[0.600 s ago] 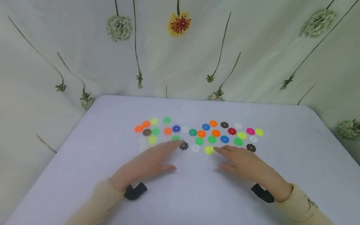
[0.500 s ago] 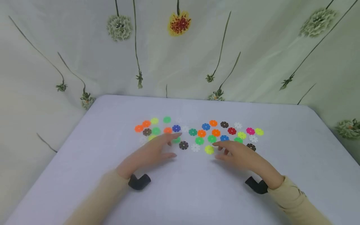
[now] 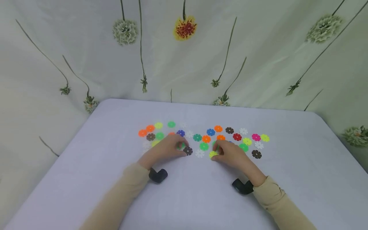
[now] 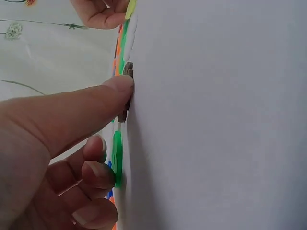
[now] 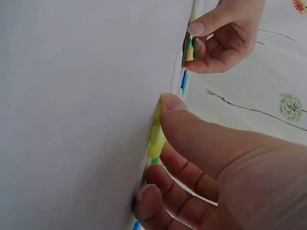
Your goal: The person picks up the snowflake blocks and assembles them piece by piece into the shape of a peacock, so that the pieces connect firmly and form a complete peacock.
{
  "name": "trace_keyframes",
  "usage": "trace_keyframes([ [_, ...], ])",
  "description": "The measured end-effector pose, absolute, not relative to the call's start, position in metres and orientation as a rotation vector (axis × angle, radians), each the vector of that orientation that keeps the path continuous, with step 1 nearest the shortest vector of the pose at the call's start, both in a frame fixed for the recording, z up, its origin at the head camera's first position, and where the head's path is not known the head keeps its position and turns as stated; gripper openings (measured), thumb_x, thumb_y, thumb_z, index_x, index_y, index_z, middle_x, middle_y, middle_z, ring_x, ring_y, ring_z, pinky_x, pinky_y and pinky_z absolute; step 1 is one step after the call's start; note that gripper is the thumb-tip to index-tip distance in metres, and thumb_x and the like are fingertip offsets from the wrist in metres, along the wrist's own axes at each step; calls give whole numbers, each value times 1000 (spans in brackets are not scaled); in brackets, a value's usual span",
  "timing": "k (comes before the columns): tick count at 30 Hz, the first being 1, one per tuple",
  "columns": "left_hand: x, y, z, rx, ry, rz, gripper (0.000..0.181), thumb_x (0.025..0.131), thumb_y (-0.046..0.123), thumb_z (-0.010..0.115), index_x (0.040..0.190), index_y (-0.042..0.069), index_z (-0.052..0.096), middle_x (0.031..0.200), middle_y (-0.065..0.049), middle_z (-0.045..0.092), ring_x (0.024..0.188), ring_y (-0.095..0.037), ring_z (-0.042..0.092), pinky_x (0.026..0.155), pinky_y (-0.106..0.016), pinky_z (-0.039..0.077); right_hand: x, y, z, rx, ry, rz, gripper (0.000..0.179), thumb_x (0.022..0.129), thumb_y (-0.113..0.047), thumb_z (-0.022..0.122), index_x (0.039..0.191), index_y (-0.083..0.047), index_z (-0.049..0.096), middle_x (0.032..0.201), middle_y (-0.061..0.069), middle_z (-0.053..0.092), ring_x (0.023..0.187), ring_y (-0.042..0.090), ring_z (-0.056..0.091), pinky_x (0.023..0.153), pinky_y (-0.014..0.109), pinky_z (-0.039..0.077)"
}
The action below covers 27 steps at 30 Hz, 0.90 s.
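Thumb and forefinger of my left hand (image 3: 168,148) pinch the rim of a dark brown notched plastic disc (image 3: 188,151), a snowflake-shaped linking piece lying on the table. A green disc (image 4: 117,158) sits under the curled fingers of that hand in the left wrist view. To the right, my right hand (image 3: 230,154) has a yellow notched disc (image 3: 213,154) between thumb and forefinger; its edge shows in the right wrist view. A white disc (image 3: 199,153) lies between the two hands. My right hand hides parts of a green and a blue disc behind it.
Several more discs are spread flat behind the hands, among them an orange disc (image 3: 206,139), a red disc (image 3: 237,137) and a pink disc (image 3: 256,137). The white table (image 3: 184,198) ends at the back against a flower-patterned cloth (image 3: 161,64).
Both hands have come down and inward with fingers curling, the left onto the brown disc, the right onto the yellow one. The discs lie about where they were; the head view has tilted slightly.
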State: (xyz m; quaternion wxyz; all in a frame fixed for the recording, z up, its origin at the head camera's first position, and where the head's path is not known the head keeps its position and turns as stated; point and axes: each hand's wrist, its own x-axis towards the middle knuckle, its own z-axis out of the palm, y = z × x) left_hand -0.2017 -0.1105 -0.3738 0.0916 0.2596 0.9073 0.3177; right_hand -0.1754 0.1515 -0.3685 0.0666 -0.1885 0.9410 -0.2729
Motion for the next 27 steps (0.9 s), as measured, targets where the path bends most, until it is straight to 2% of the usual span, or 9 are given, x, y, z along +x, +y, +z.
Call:
trace_keyframes([
  [4,-201,-110,-377,824,2712,976,22,77,13,76,93,15,63,76,1,51,71,-16,46,63,-29,43,-171,150,-372,-531,2856,-827,26,78,-18,76,91,-9,55,70,0,47,63,16,44,55,28,37],
  [11,-194,-115,-381,939,2724,976,14,80,10,74,82,18,63,82,9,55,80,-11,51,74,-26,46,-158,154,-373,-560,2811,-941,16,84,-16,70,79,-12,56,63,-1,45,60,15,44,52,26,36],
  [14,-187,-116,-380,948,2690,1029,11,81,11,72,81,18,64,80,11,57,78,-10,53,72,-27,47,-151,159,-373,-579,2656,-1128,10,87,-13,66,82,-9,59,63,-1,50,59,15,49,52,24,40],
  [16,-180,-116,-379,920,2635,1090,9,83,12,71,82,19,64,80,12,59,76,-9,55,71,-27,48,-146,161,-372,-571,2475,-1289,9,90,-11,63,86,-4,60,64,3,58,59,16,54,52,23,43],
  [19,-168,-115,-380,830,2406,1318,4,86,10,67,86,12,64,82,6,65,76,-11,62,72,-28,50,-137,158,-374,-527,2160,-1512,14,93,-9,57,94,5,59,72,13,65,61,18,61,52,22,47],
  [21,-159,-112,-384,749,2211,1483,4,88,7,65,89,6,61,84,-1,68,78,-17,66,72,-31,52,-130,152,-379,-484,1995,-1602,17,94,-9,55,97,7,58,77,16,67,63,18,63,54,23,49],
  [23,-154,-107,-387,682,2041,1607,7,89,4,63,91,0,58,84,-9,68,79,-24,67,71,-34,54,-125,146,-381,-442,1874,-1670,18,95,-10,54,98,7,58,81,16,67,67,17,64,58,24,51],
  [27,-146,-99,-392,626,1931,1680,8,87,0,63,88,-2,55,84,-13,69,81,-25,67,70,-34,54,-117,137,-386,-365,1706,-1746,18,95,-13,54,99,4,57,85,13,68,73,17,65,64,25,52],
])
